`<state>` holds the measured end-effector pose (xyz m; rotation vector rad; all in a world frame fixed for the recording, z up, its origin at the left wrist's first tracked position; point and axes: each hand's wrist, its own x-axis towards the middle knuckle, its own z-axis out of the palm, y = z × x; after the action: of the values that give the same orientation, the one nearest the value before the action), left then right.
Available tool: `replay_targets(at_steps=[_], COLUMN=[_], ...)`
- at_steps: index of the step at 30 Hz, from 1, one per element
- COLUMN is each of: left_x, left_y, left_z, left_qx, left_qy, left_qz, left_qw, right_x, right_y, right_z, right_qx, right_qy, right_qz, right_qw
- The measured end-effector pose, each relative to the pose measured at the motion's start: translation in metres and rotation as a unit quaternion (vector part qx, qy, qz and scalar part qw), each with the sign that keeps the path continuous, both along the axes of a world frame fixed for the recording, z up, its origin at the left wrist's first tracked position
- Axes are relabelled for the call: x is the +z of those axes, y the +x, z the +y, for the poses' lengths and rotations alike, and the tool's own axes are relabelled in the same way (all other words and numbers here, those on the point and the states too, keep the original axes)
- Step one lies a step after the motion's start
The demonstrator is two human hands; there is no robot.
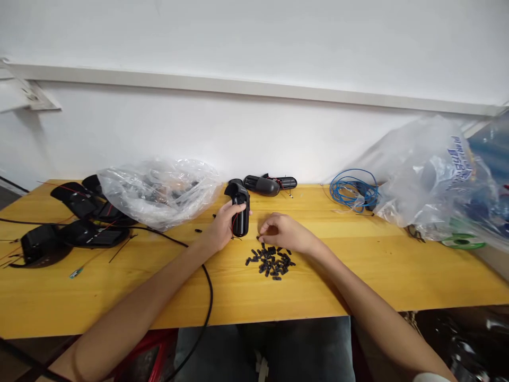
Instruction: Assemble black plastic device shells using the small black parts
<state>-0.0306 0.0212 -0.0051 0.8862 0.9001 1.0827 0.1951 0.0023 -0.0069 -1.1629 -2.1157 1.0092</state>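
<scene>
My left hand (224,225) grips a black plastic housing (239,213) that stands upright on the wooden table (358,276); a thin red wire runs along it. My right hand (283,232) hovers with fingers curled and pinched at the top edge of a pile of several small black parts (271,262). What the fingertips pinch is too small to make out. A second black housing (265,184) with red wires lies behind, near the wall.
A clear plastic bag (159,190) of black parts lies at the left, with more black housings (75,223) beside it. A black cable (207,297) crosses the table's front edge. A blue wire coil (353,192) and a large plastic bag (433,180) sit at the right.
</scene>
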Motion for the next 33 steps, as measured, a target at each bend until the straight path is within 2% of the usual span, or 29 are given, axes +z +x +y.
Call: replay_targets(at_steps=[4, 6, 11, 17, 23, 28, 33], left_x=[-0.002, -0.002, -0.002, -0.004, -0.002, -0.002, -0.002], left_y=[-0.002, -0.004, -0.007, -0.006, -0.003, 0.002, -0.001], left_z=[0.001, 0.002, 0.003, 0.000, -0.001, -0.004, -0.007], left_qx=[-0.018, -0.028, -0.054, -0.062, -0.037, 0.007, -0.010], left_qy=[0.008, 0.005, 0.002, 0.024, 0.029, 0.020, 0.036], left_qz=[-0.009, -0.021, -0.036, -0.015, 0.019, 0.049, 0.049], left_qw=[1.000, 0.999, 0.998, 0.998, 0.999, 0.999, 0.998], right_x=[-0.002, -0.001, -0.001, -0.002, 0.005, 0.006, -0.001], right_y=[-0.005, -0.006, -0.004, -0.007, -0.011, -0.017, -0.021], right_z=[-0.002, -0.003, -0.004, 0.004, 0.002, -0.003, -0.002], right_qx=[0.012, -0.003, -0.060, -0.093, -0.101, -0.108, -0.122], right_qy=[0.033, 0.037, -0.040, -0.112, -0.108, -0.176, -0.236], right_qz=[0.008, 0.014, 0.096, 0.268, 0.321, 0.366, 0.407], right_qw=[0.999, 0.999, 0.993, 0.952, 0.935, 0.907, 0.874])
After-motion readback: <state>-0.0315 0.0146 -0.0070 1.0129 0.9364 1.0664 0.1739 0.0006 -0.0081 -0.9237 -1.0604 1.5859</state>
